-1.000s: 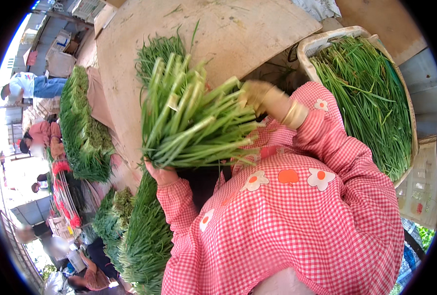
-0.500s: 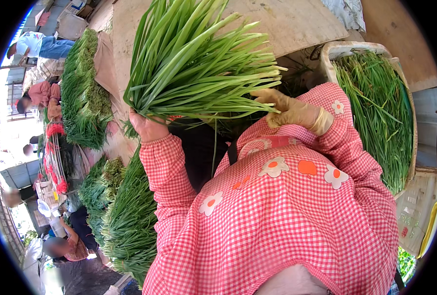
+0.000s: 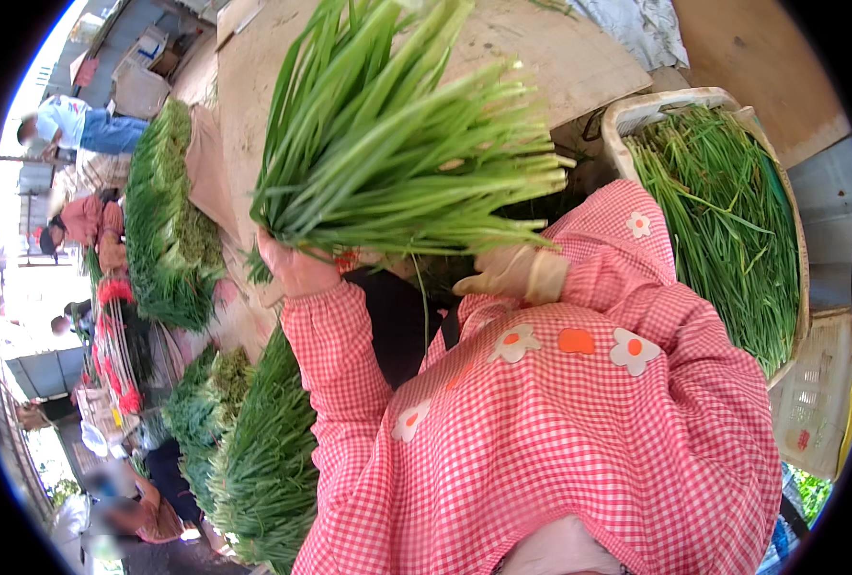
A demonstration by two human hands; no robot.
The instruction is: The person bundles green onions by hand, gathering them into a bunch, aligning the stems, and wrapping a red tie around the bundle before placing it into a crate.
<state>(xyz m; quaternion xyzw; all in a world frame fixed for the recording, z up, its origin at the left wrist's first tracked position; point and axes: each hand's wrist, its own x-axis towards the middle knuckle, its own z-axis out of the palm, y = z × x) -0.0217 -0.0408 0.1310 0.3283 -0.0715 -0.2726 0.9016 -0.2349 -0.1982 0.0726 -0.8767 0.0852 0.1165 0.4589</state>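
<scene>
A thick bunch of green garlic chives (image 3: 397,163) is held up in front of me, its pale cut ends fanning to the right. Around its leafy left end my left hand (image 3: 299,266) is closed, bare and with the fingers mostly hidden behind the leaves. My right hand (image 3: 510,271), in a yellowish glove, is just below the cut ends, close to the lower stems. Its fingers are partly covered by the chives and blurred, so their grip cannot be made out. A single loose blade (image 3: 421,297) hangs down between my hands.
A pale wooden board (image 3: 244,125) lies beyond the bunch. At the right stands a white crate (image 3: 620,120) of loose chives. Stacked bundles of chives (image 3: 263,460) and a longer pile (image 3: 162,220) are at the left. Several people (image 3: 110,125) are farther off on that side.
My right hand has moved left and down, from the cut ends to beneath the stems. The bunch, still in my left hand, has shifted slightly right and down in view.
</scene>
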